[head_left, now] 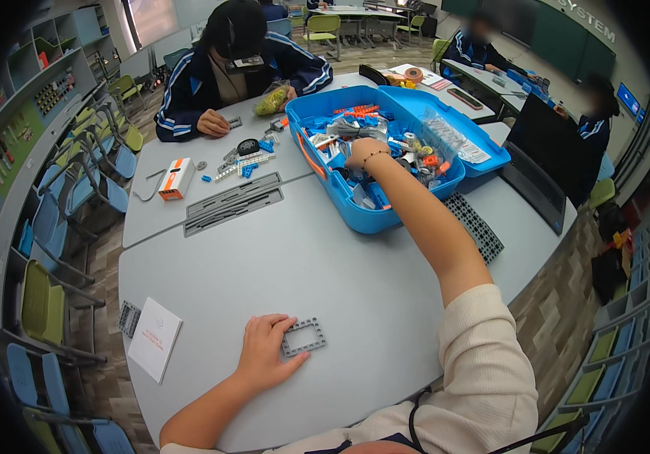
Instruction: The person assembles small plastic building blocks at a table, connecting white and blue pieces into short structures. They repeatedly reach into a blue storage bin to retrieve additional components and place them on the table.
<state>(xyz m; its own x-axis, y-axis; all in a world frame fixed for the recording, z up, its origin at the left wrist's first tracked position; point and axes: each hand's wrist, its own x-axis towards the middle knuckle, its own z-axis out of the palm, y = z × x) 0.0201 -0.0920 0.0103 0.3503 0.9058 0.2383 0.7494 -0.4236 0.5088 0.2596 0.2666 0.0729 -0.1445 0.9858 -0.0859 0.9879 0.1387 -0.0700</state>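
Observation:
My left hand (266, 352) rests on the near part of the table, its thumb and fingers gripping the left side of a grey rectangular building frame (319, 333) with holes along its edges. My right arm stretches far forward. At its end, my right hand (365, 151) reaches into a blue plastic bin (370, 219) full of mixed building pieces in white, blue, orange and grey. Its fingertips are hidden among the pieces, so whether they grip anything does not show.
Grey beams lie in a tray (234, 203) near a white-and-orange box (177, 178). A white booklet (155, 339) is at the left edge. Right of the bin are a grey perforated plate (476, 227) and an open laptop (533, 181). Across the table, a person (238, 68) handles pieces.

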